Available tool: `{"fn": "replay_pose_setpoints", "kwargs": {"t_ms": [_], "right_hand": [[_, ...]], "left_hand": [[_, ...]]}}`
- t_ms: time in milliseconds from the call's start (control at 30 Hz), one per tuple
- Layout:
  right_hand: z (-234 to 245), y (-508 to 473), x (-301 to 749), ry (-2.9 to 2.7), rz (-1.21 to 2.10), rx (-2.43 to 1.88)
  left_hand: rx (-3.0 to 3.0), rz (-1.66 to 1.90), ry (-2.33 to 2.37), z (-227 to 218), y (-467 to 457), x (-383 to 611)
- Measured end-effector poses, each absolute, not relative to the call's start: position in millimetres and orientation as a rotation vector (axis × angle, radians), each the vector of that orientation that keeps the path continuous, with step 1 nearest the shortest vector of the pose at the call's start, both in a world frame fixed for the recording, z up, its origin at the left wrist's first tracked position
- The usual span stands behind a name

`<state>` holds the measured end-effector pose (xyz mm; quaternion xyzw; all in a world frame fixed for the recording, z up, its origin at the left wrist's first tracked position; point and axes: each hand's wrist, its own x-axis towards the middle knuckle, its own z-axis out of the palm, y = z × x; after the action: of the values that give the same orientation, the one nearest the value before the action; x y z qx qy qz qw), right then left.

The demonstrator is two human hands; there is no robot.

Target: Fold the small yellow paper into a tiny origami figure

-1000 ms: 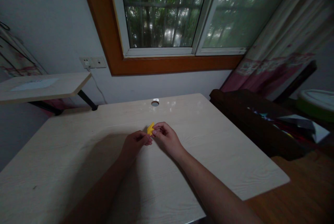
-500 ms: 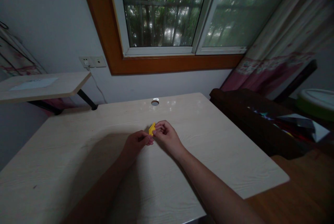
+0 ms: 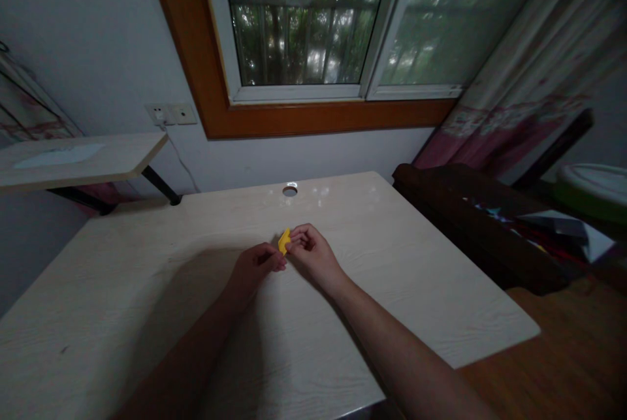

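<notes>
A small folded yellow paper piece (image 3: 283,241) is pinched between both of my hands, just above a pale wooden desk (image 3: 147,289). My left hand (image 3: 253,268) grips its lower left side with closed fingertips. My right hand (image 3: 312,255) holds its right side, fingers curled together. Both hands hover near the middle of the desk, touching each other at the paper.
A round cable hole (image 3: 290,191) lies at the desk's far edge. A second small table (image 3: 83,160) stands at the left by a wall socket (image 3: 170,113). A dark piece of furniture (image 3: 470,224) with papers (image 3: 563,227) sits at the right, below a curtain (image 3: 519,93).
The hands and the yellow paper stay almost in place; the paper's visible shape shifts slightly between the fingertips. The camera has tilted a little.
</notes>
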<state>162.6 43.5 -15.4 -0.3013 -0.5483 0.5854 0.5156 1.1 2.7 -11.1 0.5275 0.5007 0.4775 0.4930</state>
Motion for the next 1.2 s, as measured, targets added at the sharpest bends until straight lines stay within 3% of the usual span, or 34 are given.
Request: {"fn": "replay_pose_setpoints", "kwargs": {"t_ms": [567, 900, 1200], "right_hand": [[-12, 39, 164, -1.408, 1.402, -0.723], [3, 36, 177, -1.751, 1.055, -0.802], [-9, 43, 175, -1.597, 1.238, -0.793]], "left_hand": [[1.350, 1.142, 1.254, -16, 4, -1], [1.500, 1.143, 1.361, -13, 3, -2], [1.562, 1.110, 1.383, -15, 1, -1]]}}
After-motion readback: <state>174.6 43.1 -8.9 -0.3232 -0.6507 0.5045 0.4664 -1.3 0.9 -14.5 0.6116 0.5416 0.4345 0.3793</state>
